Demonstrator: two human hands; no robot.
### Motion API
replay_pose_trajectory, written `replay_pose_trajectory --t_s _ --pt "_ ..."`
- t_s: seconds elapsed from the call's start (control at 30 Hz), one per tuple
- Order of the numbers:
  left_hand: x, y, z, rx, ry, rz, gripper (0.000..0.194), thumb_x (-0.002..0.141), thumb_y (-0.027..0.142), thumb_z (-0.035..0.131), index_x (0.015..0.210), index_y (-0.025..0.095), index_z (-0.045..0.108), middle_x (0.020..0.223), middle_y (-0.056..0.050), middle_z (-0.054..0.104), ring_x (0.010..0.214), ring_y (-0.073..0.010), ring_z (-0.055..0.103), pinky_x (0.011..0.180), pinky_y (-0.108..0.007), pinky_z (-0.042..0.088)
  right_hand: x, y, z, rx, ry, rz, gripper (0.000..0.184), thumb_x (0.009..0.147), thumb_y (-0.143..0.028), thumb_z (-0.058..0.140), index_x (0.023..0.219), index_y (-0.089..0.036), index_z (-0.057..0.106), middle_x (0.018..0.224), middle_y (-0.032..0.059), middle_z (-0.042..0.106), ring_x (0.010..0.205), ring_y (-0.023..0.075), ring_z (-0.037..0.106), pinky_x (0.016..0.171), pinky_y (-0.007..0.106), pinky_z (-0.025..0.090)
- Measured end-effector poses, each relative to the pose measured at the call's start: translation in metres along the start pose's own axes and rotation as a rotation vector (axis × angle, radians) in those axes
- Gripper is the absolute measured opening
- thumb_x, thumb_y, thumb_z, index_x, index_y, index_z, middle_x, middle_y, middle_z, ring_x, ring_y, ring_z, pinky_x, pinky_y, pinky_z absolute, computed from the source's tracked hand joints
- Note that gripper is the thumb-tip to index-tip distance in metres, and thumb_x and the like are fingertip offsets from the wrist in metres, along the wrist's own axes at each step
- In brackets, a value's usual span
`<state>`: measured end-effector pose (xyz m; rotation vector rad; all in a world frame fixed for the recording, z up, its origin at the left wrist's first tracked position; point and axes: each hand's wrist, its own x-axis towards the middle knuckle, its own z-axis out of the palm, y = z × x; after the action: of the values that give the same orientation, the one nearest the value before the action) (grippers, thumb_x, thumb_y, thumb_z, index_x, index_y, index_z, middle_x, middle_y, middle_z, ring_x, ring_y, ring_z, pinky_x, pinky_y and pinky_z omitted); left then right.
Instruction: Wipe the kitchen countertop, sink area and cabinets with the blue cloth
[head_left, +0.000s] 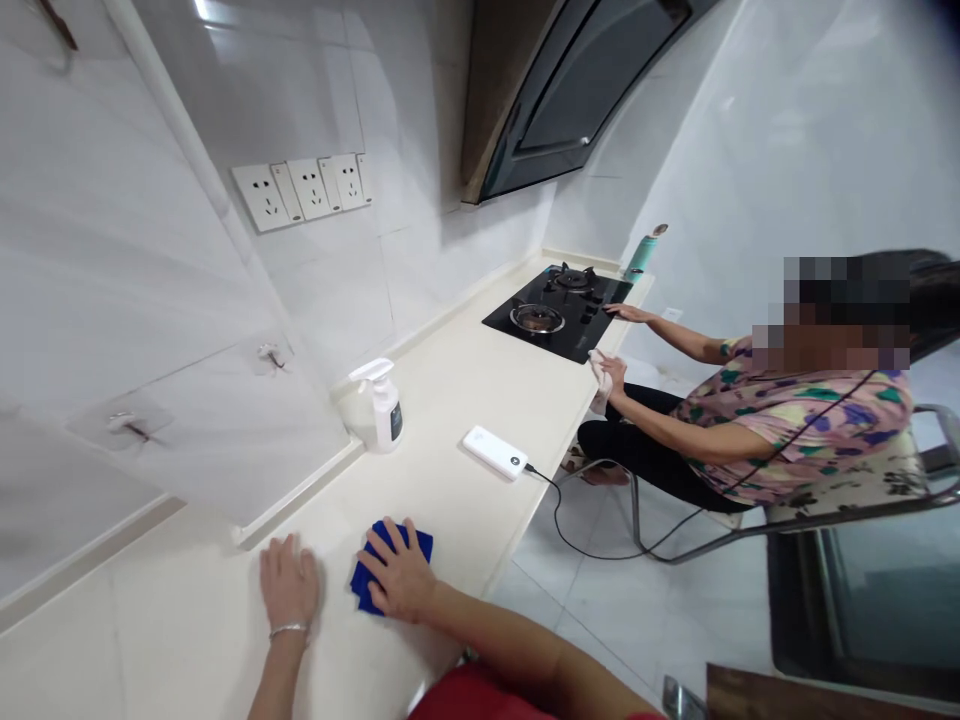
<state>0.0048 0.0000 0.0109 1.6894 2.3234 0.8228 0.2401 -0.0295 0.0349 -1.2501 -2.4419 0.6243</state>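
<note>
The right hand (401, 575) is pressing flat on the blue cloth (390, 570); the left hand (289, 580) is resting open, released, on the countertop (450, 400).

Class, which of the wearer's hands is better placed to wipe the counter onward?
Right: the right hand already presses on the blue cloth; the left hand lies flat on the bare counter.

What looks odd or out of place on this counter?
One thing: a white power bank lies on the countertop near its front edge, its black cable trailing over the edge to the floor. No spills or damage visible. The right hand presses a blue cloth; the left hand lies flat.
</note>
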Motion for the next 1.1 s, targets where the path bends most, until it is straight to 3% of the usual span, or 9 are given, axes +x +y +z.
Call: replay_pose_trajectory --t_s 0.17,0.33,0.43,0.53,0.7,0.77,0.87,0.97,1.1 --pt "-0.004 -0.02 -0.01 0.23 -0.007 -0.222 0.08 0.093 0.056 0.013 0.148 0.008 0.045 0.158 -0.021 0.028 0.148 -0.0417 0.021 0.12 -0.061 0.02 -0.016 0.025 0.001 0.079 -0.006 -0.038 0.055 0.097 -0.048 0.046 0.149 -0.029 0.043 0.16 0.0054 0.04 0.153 0.033 0.022 0.122 0.064 0.021" --pt "-0.012 -0.014 -0.006 0.336 0.033 -0.196 0.089 0.093 0.059 0.001 0.149 0.004 0.042 0.157 -0.023 0.028 0.147 -0.0432 0.019 0.119 -0.061 0.019 -0.01 0.068 0.008 0.271 0.145 -0.129 0.041 0.098 -0.037 0.042 0.137 -0.027 0.055 0.144 0.0061 0.059 0.14 0.0222 0.048 0.116 0.046 0.041" --pt "-0.011 -0.014 -0.004 0.354 0.031 -0.19 0.093 0.092 0.061 -0.003 0.148 0.004 0.044 0.157 -0.023 0.029 0.147 -0.0428 0.02 0.119 -0.06 0.021 0.019 0.1 0.006 0.429 0.375 0.06 0.042 0.098 -0.032 0.038 0.137 -0.024 0.052 0.13 0.0106 0.066 0.117 0.0194 0.064 0.1 0.04 0.055" --pt "-0.01 -0.02 -0.002 0.365 0.027 -0.2 0.093 0.091 0.062 -0.002 0.149 0.005 0.044 0.158 -0.022 0.029 0.148 -0.0419 0.02 0.12 -0.06 0.02 0.064 0.13 -0.015 0.536 0.576 0.246 0.053 0.095 -0.036 0.046 0.146 -0.023 0.041 0.136 0.0151 0.06 0.115 0.0231 0.064 0.092 0.041 0.058" --pt "-0.01 -0.024 0.0 0.366 0.003 -0.239 0.091 0.091 0.064 0.001 0.151 0.008 0.041 0.16 -0.019 0.026 0.15 -0.0395 0.018 0.121 -0.058 0.019 0.146 0.164 -0.077 0.626 0.558 0.229 0.101 0.081 -0.052 0.068 0.16 -0.019 0.014 0.167 0.0179 0.02 0.152 0.0302 0.03 0.122 0.053 0.033" --pt "-0.009 -0.021 -0.002 0.368 0.01 -0.247 0.091 0.091 0.064 0.001 0.151 0.009 0.042 0.16 -0.019 0.027 0.149 -0.0387 0.019 0.121 -0.057 0.02 0.169 0.17 -0.096 0.698 0.455 0.164 0.107 0.078 -0.056 0.07 0.16 -0.018 0.013 0.167 0.0164 0.021 0.154 0.0287 0.026 0.125 0.051 0.029" --pt "-0.009 -0.019 -0.003 0.368 0.015 -0.262 0.091 0.091 0.065 0.001 0.15 0.01 0.043 0.159 -0.018 0.029 0.149 -0.0377 0.021 0.122 -0.056 0.021 0.183 0.17 -0.106 0.832 0.376 0.095 0.091 0.079 -0.055 0.068 0.153 -0.017 0.031 0.154 0.0148 0.046 0.141 0.0254 0.046 0.119 0.047 0.038" --pt "-0.008 -0.021 -0.003 0.371 0.001 -0.275 0.091 0.091 0.066 0.002 0.151 0.011 0.042 0.16 -0.017 0.027 0.15 -0.0374 0.019 0.122 -0.056 0.02 0.177 0.158 -0.098 0.758 0.5 0.225 0.074 0.075 -0.051 0.073 0.138 -0.02 0.049 0.136 0.0109 0.061 0.123 0.0244 0.058 0.108 0.045 0.048" --pt "-0.008 -0.021 -0.003 0.383 0.018 -0.273 0.09 0.091 0.066 0.003 0.15 0.011 0.043 0.16 -0.017 0.029 0.15 -0.0365 0.02 0.122 -0.056 0.021 0.159 0.136 -0.084 0.531 0.666 0.397 0.072 0.068 -0.049 0.079 0.13 -0.022 0.053 0.124 0.0104 0.062 0.113 0.0268 0.059 0.1 0.047 0.052"
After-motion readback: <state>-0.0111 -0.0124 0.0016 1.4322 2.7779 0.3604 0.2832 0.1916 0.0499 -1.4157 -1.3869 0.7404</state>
